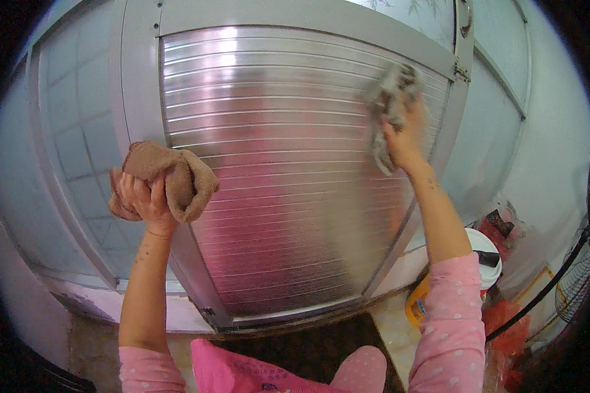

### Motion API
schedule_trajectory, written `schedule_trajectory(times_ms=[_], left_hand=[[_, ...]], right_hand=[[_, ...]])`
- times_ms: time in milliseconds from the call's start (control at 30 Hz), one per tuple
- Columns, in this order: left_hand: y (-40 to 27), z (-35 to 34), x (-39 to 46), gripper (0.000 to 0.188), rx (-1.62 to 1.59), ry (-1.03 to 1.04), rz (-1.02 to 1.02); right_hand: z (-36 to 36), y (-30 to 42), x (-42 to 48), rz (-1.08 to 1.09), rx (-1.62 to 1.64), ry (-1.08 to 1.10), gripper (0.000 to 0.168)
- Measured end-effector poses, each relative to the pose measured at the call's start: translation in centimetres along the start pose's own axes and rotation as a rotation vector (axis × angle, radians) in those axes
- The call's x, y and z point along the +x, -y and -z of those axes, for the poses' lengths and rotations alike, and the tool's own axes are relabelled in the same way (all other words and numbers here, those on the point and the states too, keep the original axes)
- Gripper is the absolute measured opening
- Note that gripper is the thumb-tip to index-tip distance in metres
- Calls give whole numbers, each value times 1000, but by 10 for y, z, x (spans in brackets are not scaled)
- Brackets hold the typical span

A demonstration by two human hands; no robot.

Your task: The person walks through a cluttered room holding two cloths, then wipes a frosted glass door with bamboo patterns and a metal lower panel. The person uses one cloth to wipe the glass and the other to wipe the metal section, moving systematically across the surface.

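A ribbed metal door panel (275, 172) in a pale metal frame stands before me. My left hand (145, 196) grips a folded brown towel (150, 159) at the left side of the door frame. Over the upper right of the panel, my right hand (408, 132) holds a grey and dark patterned cloth (391, 96), both blurred. The cloth appears to lie against the ribs. Pink reflections show in the metal.
Frosted glass panes (73, 123) flank the door, and a latch (461, 72) sits on its right edge. Low at right are a white-lidded bucket (484, 245), a yellow container (415, 302), red plastic bags (506, 319) and a wire fan guard (577, 280). A dark mat (319, 339) lies below.
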State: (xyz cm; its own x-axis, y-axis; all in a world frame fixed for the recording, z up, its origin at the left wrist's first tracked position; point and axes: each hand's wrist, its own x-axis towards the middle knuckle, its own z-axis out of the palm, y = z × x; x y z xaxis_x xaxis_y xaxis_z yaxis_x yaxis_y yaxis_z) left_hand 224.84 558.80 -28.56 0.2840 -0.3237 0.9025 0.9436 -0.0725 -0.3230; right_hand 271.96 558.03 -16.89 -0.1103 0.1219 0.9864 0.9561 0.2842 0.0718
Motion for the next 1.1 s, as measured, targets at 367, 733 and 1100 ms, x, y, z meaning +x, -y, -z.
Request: schedule_trajectory(times_ms=[367,733,1100], left_hand=[[-1,-6,-5,48,-124,-59,81],[-13,24,56,42,-160,309,549],[-35,39,1,63,-159,210,783]], right_hand=[[-12,-45,-40,-149,-133,52,64],[-49,253,21,538,36,399,53],[-32,181,0,583,-43,476,47]])
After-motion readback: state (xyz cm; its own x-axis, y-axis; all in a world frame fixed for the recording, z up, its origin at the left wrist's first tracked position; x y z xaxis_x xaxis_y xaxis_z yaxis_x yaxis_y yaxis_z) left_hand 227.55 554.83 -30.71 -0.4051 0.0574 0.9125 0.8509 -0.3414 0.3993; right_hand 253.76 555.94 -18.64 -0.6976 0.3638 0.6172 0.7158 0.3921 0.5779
